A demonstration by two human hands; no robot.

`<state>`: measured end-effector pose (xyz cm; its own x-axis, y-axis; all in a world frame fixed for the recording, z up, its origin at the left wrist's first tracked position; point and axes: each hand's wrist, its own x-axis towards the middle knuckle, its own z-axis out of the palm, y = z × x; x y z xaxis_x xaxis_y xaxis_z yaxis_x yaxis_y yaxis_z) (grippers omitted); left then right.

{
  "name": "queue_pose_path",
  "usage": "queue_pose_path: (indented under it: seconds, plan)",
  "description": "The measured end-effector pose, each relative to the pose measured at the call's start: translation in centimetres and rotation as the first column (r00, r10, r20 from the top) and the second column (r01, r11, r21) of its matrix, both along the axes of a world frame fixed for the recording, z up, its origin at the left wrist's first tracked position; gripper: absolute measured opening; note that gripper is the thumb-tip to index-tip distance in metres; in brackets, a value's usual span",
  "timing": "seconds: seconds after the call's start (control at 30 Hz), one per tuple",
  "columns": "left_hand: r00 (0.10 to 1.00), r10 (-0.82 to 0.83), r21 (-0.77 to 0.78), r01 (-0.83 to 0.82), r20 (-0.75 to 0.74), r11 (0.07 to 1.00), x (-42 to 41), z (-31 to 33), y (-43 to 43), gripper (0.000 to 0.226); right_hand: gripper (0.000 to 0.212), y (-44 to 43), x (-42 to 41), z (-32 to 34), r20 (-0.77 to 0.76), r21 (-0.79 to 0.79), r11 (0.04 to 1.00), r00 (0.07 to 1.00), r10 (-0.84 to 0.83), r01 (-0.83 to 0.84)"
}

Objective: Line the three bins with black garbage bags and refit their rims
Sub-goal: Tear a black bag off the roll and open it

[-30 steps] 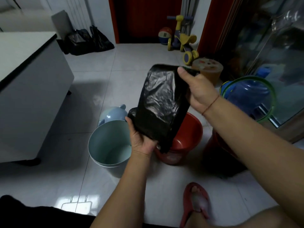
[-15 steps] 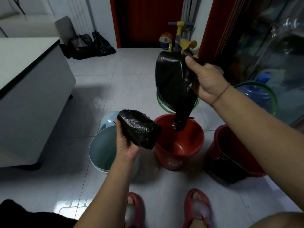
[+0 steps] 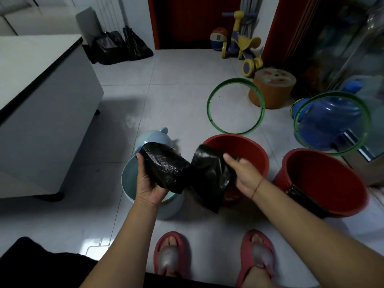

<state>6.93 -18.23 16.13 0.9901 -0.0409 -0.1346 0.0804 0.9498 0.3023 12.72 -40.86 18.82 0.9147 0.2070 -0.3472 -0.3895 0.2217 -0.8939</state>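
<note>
Low over bin rims, left hand (image 3: 149, 185) gripping bag roll (image 3: 163, 164), right hand (image 3: 245, 176) pinching bag (image 3: 209, 179)

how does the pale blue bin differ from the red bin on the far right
The pale blue bin is light blue, the right red bin red. The blue bin's inside looks bare; black plastic hangs at the red bin's near side. The left hand and its black bag roll partly hide the blue bin; the red bin shows clear. Both stand rimless on the floor.

Probably a home, tiled floor (image 3: 176, 84), child's ride-on scooter (image 3: 241, 44), ball (image 3: 218, 38), doorway
</note>
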Motion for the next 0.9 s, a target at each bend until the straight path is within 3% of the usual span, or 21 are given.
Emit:
queue_pose_path:
  seconds: [0.17, 0.27, 0.37, 0.47, 0.53, 0.63, 0.7, 0.77, 0.9]
  plan:
    - [0.995, -0.002, -0.025, -0.001, -0.097, 1.000, -1.5, -1.4, 0.1, 0.066, 0.025, -0.9, -2.6, -5.6, -0.242, -0.168, 0.986, 0.969, -0.038, -0.003]
    - [0.995, -0.038, -0.042, 0.034, -0.092, 0.999, -2.3, -2.0, -0.3, 0.079, 0.019, -1.3, -3.5, -5.6, -0.273, -0.217, 0.976, 0.960, -0.071, 0.010]
    - [0.994, -0.092, -0.057, 0.089, -0.064, 0.994, -2.9, -2.1, -1.0, 0.083, 0.033, -1.3, -4.4, -4.7, -0.159, -0.356, 0.928, 0.971, -0.178, 0.111]
    - [0.987, -0.133, -0.064, 0.128, -0.089, 0.990, -3.3, -1.9, -1.4, 0.080, 0.018, -1.2, -5.8, -3.2, 0.163, -0.462, 0.795, 0.919, -0.360, 0.393]
    - [0.983, -0.154, -0.075, 0.147, -0.102, 0.986, -3.4, -1.5, -1.8, 0.083, 0.024, -0.2, -6.8, -2.1, 0.215, -0.427, 0.820, 0.923, -0.318, 0.382]
    - [0.980, -0.166, -0.017, 0.165, -0.111, 0.986, -3.6, -0.7, -2.3, 0.090, 0.028, 3.1, -8.1, -0.7, -0.082, -0.177, 0.984, 0.996, -0.022, 0.007]
    - [0.977, -0.174, 0.017, 0.177, -0.120, 0.984, -3.9, -0.2, -2.6, 0.086, 0.032, 4.9, -8.5, 0.1, -0.207, 0.034, 0.988, 0.966, 0.155, -0.151]
    - [0.975, -0.187, 0.024, 0.191, -0.116, 0.981, -4.1, 0.2, -2.6, 0.076, 0.029, 5.8, -8.2, 0.4, -0.210, 0.076, 0.980, 0.958, 0.194, -0.182]
    - [0.983, -0.176, 0.018, 0.177, -0.043, 0.984, -4.6, 0.8, -2.1, 0.077, 0.010, 6.8, -7.3, 1.1, -0.124, 0.067, 0.997, 0.991, 0.054, -0.045]
